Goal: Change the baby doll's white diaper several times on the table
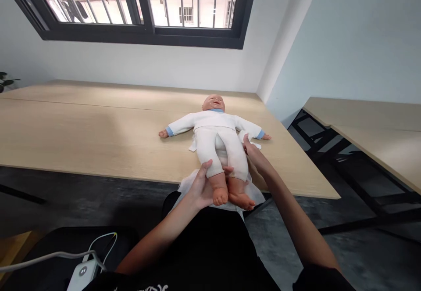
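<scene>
The left hand (202,185) is clenched around the shin of a baby doll (215,126), which lies on its back ahead of the hand, its bare feet (230,199) just beside the fingers. The right hand (258,157) is not clenched; its fingers lie against the doll's hip, touching a white nappy flap (250,139). A white cloth (190,188) lies under both hands, spreading beneath the doll's legs. A light wood table (98,133) extends past the hands, and a barred window (138,5) is far beyond them.

white shirt lettering (141,288), cut off, unreadable
</scene>
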A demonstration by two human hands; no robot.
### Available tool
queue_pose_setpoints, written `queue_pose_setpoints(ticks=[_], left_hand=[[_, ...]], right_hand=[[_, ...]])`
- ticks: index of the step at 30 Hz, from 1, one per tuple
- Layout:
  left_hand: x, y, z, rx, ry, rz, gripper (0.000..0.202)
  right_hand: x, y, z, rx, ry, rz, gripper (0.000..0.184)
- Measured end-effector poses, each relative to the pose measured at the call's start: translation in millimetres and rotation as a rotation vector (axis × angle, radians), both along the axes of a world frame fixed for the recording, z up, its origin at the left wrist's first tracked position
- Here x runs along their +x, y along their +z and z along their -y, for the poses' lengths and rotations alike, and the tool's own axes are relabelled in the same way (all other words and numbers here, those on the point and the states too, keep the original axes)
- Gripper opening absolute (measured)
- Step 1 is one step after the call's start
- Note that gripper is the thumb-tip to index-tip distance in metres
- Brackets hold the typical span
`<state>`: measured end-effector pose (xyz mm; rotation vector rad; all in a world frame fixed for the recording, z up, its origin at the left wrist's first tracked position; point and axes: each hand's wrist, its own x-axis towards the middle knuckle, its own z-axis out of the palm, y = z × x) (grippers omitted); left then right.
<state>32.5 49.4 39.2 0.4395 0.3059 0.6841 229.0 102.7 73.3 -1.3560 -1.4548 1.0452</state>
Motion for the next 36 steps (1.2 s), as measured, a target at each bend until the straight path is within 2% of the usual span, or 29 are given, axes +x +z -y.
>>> queue_pose_setpoints(ticks=[2, 4, 8, 11, 14, 18, 22, 25, 28, 29, 31, 33, 34, 36], left_hand=[[-4, 2.7, 1, -0.038, 0.04, -0.072, 0.054], [-10, 6.4, 1, -0.066, 0.056, -0.155, 0.047], [-31, 17.0, 1, -0.029, 0.028, -0.285, 0.038], [-49, 24.9, 2, 0.055, 0.09, -0.316, 0.038], [-68, 29.2, 1, 0.106, 0.249, -0.449, 0.035], [-88, 30.6, -1, 0.192, 0.433, -0.66, 0.058], [-96, 33.4, -1, 0.333, 0.483, -0.766, 0.072], [-93, 35.2, -7, 0.41, 0.462, -0.8, 0.063], [-85, 34.0, -27, 0.373, 0.415, -0.761, 0.047], [-82, 33.3, -38, 0.359, 0.412, -0.727, 0.044], [-76, 32.6, -63, 0.336, 0.417, -0.658, 0.038], [-70, 34.4, -89, 0.269, 0.388, -0.623, 0.039], [-68, 36.4, -101, 0.206, 0.338, -0.615, 0.046], [-64, 41.6, -122, 0.082, 0.233, -0.594, 0.063]], right_hand=[[-5, 4.2, 10, 0.004, -0.097, 0.101, 0.065], [-10, 7.8, 24, 0.014, -0.119, 0.22, 0.063], [-12, 7.5, 46, -0.041, -0.002, 0.196, 0.062], [-4, 7.0, 45, -0.026, -0.018, 0.221, 0.062], [9, 10.1, 37, 0.015, -0.057, 0.296, 0.057], [27, 13.4, 31, 0.012, -0.022, 0.362, 0.051], [43, 10.8, 30, 0.011, -0.02, 0.457, 0.057], [43, 7.2, 35, 0.106, -0.086, 0.591, 0.062], [23, 1.2, 47, 0.399, -0.235, 0.82, 0.058], [13, -1.9, 52, 0.509, -0.223, 0.869, 0.053], [-10, -9.3, 58, 0.642, -0.064, 0.899, 0.044], [-31, -16.9, 60, 0.637, 0.106, 0.913, 0.042], [-40, -20.0, 59, 0.593, 0.146, 0.939, 0.042], [-53, -24.0, 54, 0.475, 0.128, 1.016, 0.047]])
